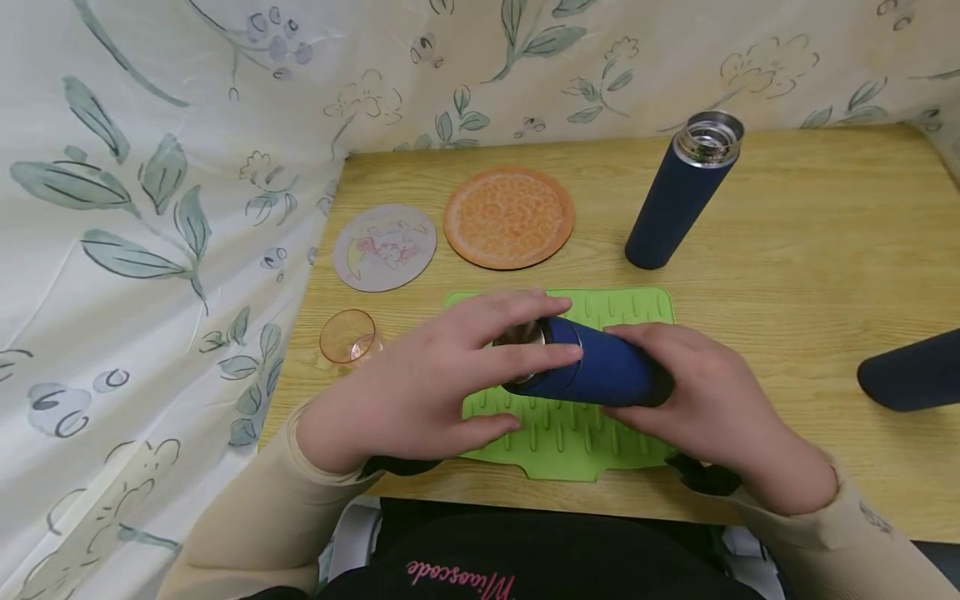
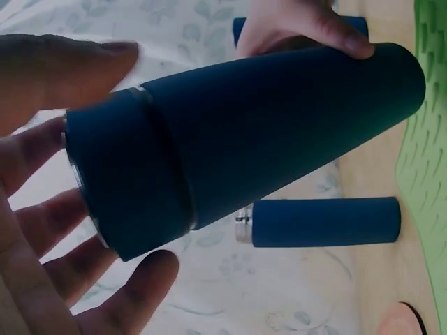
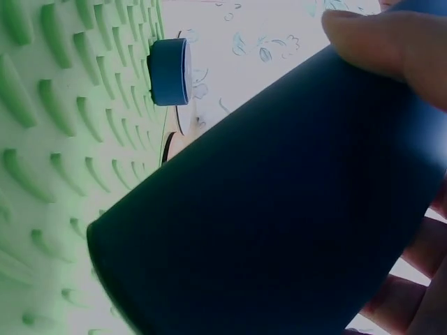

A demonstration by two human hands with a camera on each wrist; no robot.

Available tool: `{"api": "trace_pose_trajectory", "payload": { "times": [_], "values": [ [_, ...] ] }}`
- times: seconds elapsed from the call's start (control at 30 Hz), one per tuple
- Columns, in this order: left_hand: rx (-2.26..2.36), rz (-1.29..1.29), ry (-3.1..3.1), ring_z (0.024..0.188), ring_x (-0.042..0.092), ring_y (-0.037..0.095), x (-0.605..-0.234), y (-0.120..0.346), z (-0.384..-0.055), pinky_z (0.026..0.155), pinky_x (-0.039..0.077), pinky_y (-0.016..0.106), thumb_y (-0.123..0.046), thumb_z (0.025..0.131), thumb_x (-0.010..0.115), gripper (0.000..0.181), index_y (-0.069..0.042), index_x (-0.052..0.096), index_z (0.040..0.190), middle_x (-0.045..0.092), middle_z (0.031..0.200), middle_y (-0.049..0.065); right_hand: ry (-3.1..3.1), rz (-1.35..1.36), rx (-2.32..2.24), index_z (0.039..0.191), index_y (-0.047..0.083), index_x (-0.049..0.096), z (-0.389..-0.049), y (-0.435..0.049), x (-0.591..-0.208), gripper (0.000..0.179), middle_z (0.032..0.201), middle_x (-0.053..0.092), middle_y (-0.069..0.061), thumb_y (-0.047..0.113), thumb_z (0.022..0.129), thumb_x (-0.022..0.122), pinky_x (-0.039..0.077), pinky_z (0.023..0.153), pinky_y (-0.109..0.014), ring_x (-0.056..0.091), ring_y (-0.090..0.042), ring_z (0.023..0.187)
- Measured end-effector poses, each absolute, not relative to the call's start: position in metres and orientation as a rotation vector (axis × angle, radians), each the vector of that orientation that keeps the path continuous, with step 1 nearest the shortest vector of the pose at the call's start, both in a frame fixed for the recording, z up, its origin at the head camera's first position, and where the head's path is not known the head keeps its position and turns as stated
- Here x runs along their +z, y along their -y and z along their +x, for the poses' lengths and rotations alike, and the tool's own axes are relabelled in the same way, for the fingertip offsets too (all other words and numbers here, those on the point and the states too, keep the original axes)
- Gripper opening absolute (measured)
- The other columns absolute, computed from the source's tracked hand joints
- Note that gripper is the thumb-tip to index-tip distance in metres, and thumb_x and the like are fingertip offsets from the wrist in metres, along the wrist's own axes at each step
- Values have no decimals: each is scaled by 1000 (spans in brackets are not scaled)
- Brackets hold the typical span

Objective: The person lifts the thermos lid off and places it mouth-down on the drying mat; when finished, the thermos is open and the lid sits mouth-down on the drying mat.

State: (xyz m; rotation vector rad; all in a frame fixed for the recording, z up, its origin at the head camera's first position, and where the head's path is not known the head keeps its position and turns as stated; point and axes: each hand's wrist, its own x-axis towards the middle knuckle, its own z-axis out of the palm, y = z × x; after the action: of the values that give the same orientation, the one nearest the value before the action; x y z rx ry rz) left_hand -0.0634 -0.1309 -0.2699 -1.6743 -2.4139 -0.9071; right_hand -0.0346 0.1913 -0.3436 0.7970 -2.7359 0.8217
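A dark blue flask (image 1: 611,362) is held nearly level above a light green ribbed mat (image 1: 562,437), its steel-rimmed end to the left. My right hand (image 1: 697,392) grips it near the base, with the thumb on one side and fingers on the other. Around the steel-rimmed end my left hand (image 1: 450,375) spreads its fingers, two of them reaching over that end; whether they touch it is hard to tell. In the right wrist view a short blue lid (image 3: 169,72) stands on the mat; the left hand covers that spot in the head view.
An uncapped dark flask (image 1: 678,196) stands behind the mat, another dark flask (image 1: 911,371) is cut off at the right. To the left are an orange round coaster (image 1: 510,218), a pale printed coaster (image 1: 385,248) and an amber glass (image 1: 348,337). Patterned cloth (image 1: 465,75) borders the table.
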Motion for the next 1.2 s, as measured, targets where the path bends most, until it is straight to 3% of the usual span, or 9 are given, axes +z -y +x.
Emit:
{"api": "trace_pose_trajectory", "payload": {
  "times": [0.13, 0.3, 0.4, 0.5, 0.63, 0.77, 0.9, 1.03, 1.2],
  "values": [
    [-909, -1677, 2400, 150, 54, 30, -274, 134, -64, 121, 49, 46, 0, 91, 83, 60, -15, 70, 148, 56, 162, 17, 2755, 815, 809, 141, 14, 72, -37, -189, -346, 88, 127, 79, -8, 23, 63, 109, 62, 89, -57, 76, -31, 111],
    [-975, -1633, 2391, 138, 62, 29, -279, 138, -66, 114, 54, 44, 2, 89, 82, 55, -14, 74, 141, 63, 153, 16, 2768, 836, 803, 141, 14, 72, -38, -186, -350, 88, 126, 80, -7, 24, 62, 109, 63, 89, -57, 77, -31, 112],
    [-1029, -1535, 2440, 131, 66, 25, -281, 140, -66, 107, 58, 40, -8, 87, 89, 57, -12, 73, 141, 67, 147, 14, 2765, 843, 797, 141, 13, 72, -37, -183, -352, 88, 125, 80, -6, 25, 62, 109, 64, 89, -57, 77, -30, 111],
    [-1012, -1329, 2538, 107, 71, 16, -285, 137, -65, 89, 61, 33, -28, 85, 96, 57, -9, 75, 134, 74, 126, 7, 2763, 845, 785, 140, 13, 72, -36, -181, -354, 87, 124, 80, -6, 26, 62, 109, 64, 88, -56, 77, -30, 110],
    [-955, -1045, 2699, 82, 62, 8, -291, 131, -63, 71, 56, 29, -49, 85, 93, 55, -11, 75, 120, 72, 99, -3, 2779, 828, 755, 140, 13, 72, -35, -178, -358, 87, 122, 81, -6, 28, 62, 109, 64, 87, -55, 78, -29, 109],
    [-1008, -1064, 2713, 110, 69, 14, -295, 133, -64, 93, 61, 36, -47, 86, 95, 66, -12, 72, 136, 74, 127, 1, 2790, 785, 741, 141, 13, 72, -35, -178, -360, 88, 122, 81, -8, 29, 62, 109, 64, 86, -56, 77, -31, 109],
    [-1034, -1357, 2566, 147, 56, 29, -294, 139, -66, 116, 52, 48, -15, 88, 92, 69, -13, 65, 152, 57, 162, 12, 2763, 766, 746, 142, 12, 72, -36, -180, -360, 90, 122, 81, -10, 27, 61, 109, 63, 85, -59, 77, -34, 108],
    [-1018, -1482, 2486, 143, 60, 31, -296, 141, -65, 112, 55, 46, 9, 86, 74, 65, -12, 69, 147, 59, 159, 16, 2755, 759, 741, 141, 12, 72, -36, -180, -360, 89, 121, 81, -10, 26, 61, 109, 63, 84, -60, 77, -34, 107],
    [-1067, -1281, 2654, 115, 69, 19, -297, 142, -65, 94, 60, 37, -13, 86, 84, 60, -10, 70, 145, 70, 137, 8, 2767, 762, 735, 140, 12, 73, -34, -178, -362, 87, 120, 81, -9, 27, 62, 109, 64, 86, -58, 77, -33, 109]
  ]
}}
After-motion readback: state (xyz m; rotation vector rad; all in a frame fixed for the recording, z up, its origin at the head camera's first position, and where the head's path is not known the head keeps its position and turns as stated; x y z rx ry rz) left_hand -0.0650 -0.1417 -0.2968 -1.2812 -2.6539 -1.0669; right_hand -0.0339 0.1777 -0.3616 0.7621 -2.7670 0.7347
